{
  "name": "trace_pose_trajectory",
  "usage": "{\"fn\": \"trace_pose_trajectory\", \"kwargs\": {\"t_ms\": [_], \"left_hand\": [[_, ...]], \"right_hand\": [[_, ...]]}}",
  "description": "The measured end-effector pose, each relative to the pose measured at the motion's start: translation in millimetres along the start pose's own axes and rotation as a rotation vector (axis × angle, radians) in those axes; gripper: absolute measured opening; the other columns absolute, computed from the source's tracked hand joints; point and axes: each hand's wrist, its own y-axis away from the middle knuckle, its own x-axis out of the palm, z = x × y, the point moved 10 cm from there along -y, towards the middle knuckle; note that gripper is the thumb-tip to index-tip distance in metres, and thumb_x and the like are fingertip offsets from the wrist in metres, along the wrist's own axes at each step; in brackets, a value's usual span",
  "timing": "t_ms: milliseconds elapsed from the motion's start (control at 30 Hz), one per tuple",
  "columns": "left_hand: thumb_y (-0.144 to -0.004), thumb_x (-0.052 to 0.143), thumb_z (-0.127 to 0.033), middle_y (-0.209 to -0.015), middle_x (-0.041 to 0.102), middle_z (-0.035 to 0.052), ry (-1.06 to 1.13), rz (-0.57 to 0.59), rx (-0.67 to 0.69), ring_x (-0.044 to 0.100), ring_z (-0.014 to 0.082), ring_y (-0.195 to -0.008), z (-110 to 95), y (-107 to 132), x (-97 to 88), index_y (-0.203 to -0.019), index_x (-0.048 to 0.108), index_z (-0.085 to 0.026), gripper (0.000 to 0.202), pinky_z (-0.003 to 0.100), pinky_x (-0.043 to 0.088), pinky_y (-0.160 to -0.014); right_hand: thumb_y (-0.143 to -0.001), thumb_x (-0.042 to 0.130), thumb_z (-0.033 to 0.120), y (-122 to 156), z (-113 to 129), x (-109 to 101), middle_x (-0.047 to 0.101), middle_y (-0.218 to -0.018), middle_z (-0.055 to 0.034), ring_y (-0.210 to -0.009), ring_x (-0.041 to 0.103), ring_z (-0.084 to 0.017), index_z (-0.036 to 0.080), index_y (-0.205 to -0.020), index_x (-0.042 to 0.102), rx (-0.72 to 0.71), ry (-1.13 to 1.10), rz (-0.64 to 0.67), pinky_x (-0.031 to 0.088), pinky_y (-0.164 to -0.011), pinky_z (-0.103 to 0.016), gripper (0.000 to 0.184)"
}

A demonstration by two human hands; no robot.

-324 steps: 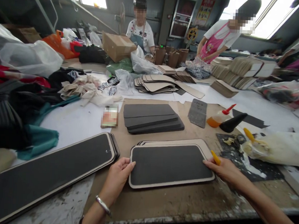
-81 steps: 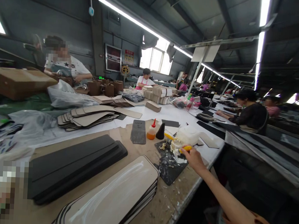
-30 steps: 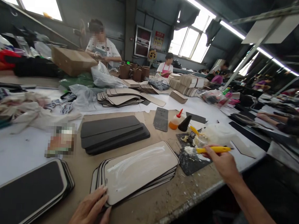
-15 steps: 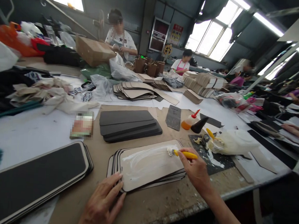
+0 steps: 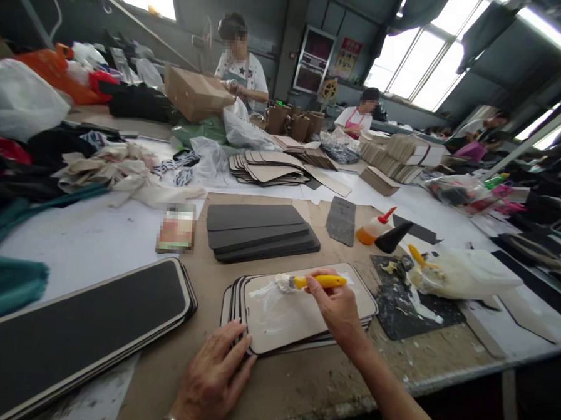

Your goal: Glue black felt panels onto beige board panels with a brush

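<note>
My right hand grips a brush with a yellow handle. Its bristles, caked with white paste, touch the top beige panel of a small stack with rounded corners and dark edges. Wet white streaks lie on that panel near the bristles and by its upper right part. The fingers of my left hand are stretched out, their tips resting against the stack's left end. Behind the stack are several dark grey panels, overlapping in a fanned pile.
To the right, a paste-smeared dark board lies beside a translucent plastic jug with a second yellow-handled brush. An orange-filled bottle and black cone stand behind. Long black panels lie left. Co-workers sit beyond.
My right hand and the brush have moved left across the top panel. My left hand stays at the stack's left end. The whole view has shifted somewhat.
</note>
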Motion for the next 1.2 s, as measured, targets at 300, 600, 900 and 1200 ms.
{"fn": "trace_pose_trajectory", "kwargs": {"t_ms": [300,600,900,1200], "left_hand": [[-0.084,0.053,-0.019,-0.102,0.064,0.0117,0.016,0.026,-0.015,0.059,0.0224,-0.101,0.5,0.5,1.9,-0.102,0.059,-0.015,0.02,0.038,0.055,-0.081],[-0.083,0.054,-0.018,-0.103,0.063,0.0125,0.003,0.002,0.044,0.057,0.0242,-0.102,-3.7,0.4,0.7,-0.102,0.06,-0.013,0.02,0.039,0.053,-0.08],[-0.085,0.051,-0.02,-0.102,0.062,0.0123,0.008,-0.002,0.056,0.057,0.0228,-0.1,-2.6,2.2,0.7,-0.102,0.06,-0.013,0.02,0.038,0.052,-0.08],[-0.084,0.053,-0.02,-0.102,0.063,0.0118,0.004,0.033,0.013,0.059,0.023,-0.1,0.0,3.5,3.7,-0.102,0.059,-0.014,0.02,0.039,0.054,-0.081]], "right_hand": [[-0.083,0.055,0.042,33.3,25.7,18.7,0.062,-0.079,-0.0053,-0.07,0.062,-0.018,0.018,-0.081,0.06,-0.023,0.0,0.071,0.051,-0.061,-0.027,0.024],[-0.079,0.054,0.051,28.9,-23.8,-82.3,0.066,-0.075,-0.0062,-0.066,0.064,-0.021,0.018,-0.082,0.06,0.064,0.336,-0.195,0.05,-0.062,-0.031,0.033],[-0.081,0.047,0.054,30.4,-22.5,-133.5,0.067,-0.074,-0.0064,-0.066,0.064,-0.021,0.019,-0.079,0.061,-0.043,0.639,-0.332,0.048,-0.066,-0.032,0.038],[-0.086,0.053,0.025,88.8,42.4,-6.8,0.063,-0.079,-0.0039,-0.076,0.061,-0.016,0.019,-0.084,0.06,-0.191,0.165,-0.042,0.05,-0.068,-0.026,0.01]]}}
